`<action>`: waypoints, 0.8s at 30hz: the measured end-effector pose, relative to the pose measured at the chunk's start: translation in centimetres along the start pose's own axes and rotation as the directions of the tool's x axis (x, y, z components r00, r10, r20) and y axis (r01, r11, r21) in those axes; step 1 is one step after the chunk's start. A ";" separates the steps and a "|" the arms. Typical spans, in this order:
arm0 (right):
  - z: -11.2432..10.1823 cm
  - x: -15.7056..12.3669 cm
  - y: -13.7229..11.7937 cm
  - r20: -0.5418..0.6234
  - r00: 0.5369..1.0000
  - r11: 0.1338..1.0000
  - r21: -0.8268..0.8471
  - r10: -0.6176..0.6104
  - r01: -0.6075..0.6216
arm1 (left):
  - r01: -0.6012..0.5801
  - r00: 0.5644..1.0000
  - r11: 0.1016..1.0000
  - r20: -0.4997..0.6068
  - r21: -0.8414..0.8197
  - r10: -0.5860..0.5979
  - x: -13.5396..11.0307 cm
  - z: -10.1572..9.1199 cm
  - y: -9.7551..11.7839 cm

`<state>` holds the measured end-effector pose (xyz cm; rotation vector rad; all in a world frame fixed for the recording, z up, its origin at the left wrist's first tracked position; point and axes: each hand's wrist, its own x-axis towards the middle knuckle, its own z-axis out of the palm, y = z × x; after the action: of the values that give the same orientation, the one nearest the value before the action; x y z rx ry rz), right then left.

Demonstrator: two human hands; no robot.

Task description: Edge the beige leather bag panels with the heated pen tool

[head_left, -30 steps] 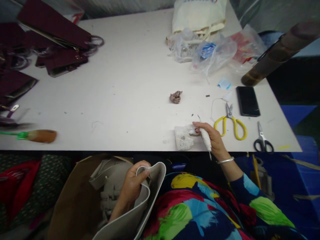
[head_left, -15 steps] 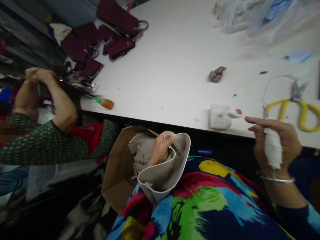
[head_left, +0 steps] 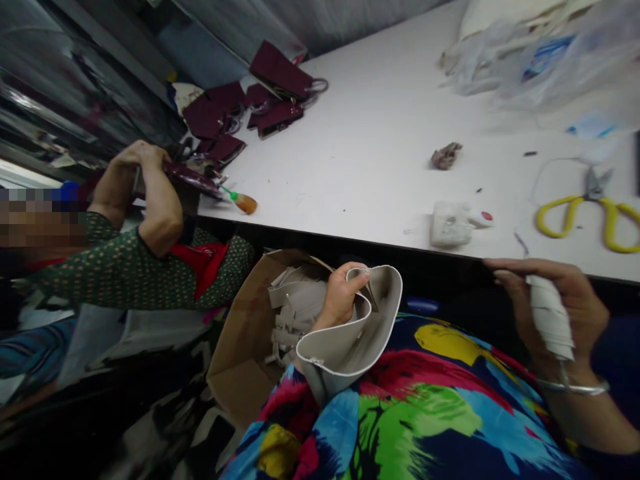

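Grey leather curls up off your lap, the bag panel (head_left: pixel 350 333) pinched at its top edge by your left hand (head_left: pixel 340 297) near the open cardboard box (head_left: pixel 240 347), while your right hand (head_left: pixel 555 300) is closed round one white wrapped tool (head_left: pixel 550 317) just short of the tabletop (head_left: pixel 360 153) edge. With such a light pinch, I'd judge the springy panel could uncurl and slip into the box, or the tool's tip could mark it if you swing across. I count one yellow scissors (head_left: pixel 590 213), one white block (head_left: pixel 450 225), one brown crumpled scrap (head_left: pixel 446 155), and several maroon bags (head_left: pixel 250 110) far left beside one co-worker's arms (head_left: pixel 150 193).
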<state>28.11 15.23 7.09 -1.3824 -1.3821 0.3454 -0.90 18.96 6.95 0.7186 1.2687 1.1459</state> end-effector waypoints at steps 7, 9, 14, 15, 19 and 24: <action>1.9 0.3 -4.9 0.465 0.860 0.943 0.327 -0.212 0.056 | -0.255 0.934 0.890 0.336 0.378 0.125 -3.4 2.4 0.9; 2.7 0.1 -5.4 0.563 0.795 0.960 0.266 -0.226 0.084 | -0.311 0.915 0.855 0.375 0.415 0.151 -4.0 2.6 1.2; 4.2 -0.9 -5.8 0.581 0.776 0.969 0.159 -0.246 0.188 | -0.315 0.914 0.854 0.374 0.414 0.156 -4.6 2.2 1.1; 4.4 -1.1 -6.0 0.573 0.778 0.967 0.163 -0.256 0.198 | -0.312 0.910 0.859 0.386 0.407 0.148 -4.6 2.1 1.2; 3.7 -1.8 -7.3 0.503 0.813 0.953 0.224 -0.292 0.203 | -0.296 0.852 0.902 0.514 0.316 0.100 -4.7 1.4 2.6; 0.2 -2.4 -9.1 0.243 0.922 0.933 0.277 -0.301 0.231 | -0.153 0.813 0.971 0.582 0.182 0.018 -4.6 0.7 4.0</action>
<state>22.55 10.75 13.27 -0.9504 -1.6800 0.5265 -0.89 16.03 12.39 1.2003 0.8477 0.7649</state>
